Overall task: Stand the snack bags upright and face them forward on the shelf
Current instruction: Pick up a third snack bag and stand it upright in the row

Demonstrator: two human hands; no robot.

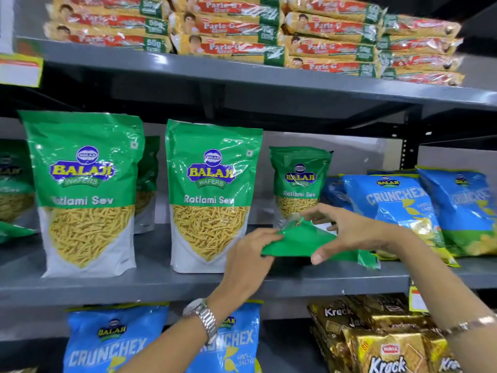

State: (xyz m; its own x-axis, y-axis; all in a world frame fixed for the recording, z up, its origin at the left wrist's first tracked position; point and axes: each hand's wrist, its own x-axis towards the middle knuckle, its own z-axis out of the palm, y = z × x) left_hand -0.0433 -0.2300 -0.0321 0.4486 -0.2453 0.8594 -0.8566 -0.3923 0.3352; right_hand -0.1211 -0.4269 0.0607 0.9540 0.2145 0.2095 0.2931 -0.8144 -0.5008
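Note:
A green snack bag (298, 242) lies flat on the grey middle shelf (161, 284), its top edge toward me. My left hand (248, 255) grips its left side and my right hand (347, 230) holds its right side and top corner. Three green Ratlami Sev bags stand upright and face forward: a large one at the left (86, 189), a large one in the middle (211, 195), and a smaller one (300, 181) further back, just behind the lying bag.
Blue Crunchex bags (398, 208) lean at the right of the same shelf. Parle-G packs (242, 30) are stacked on the shelf above. Below are more blue Crunchex bags (113, 343) and gold Krack Jack packs (376, 340). A black upright post (407, 154) stands at the right.

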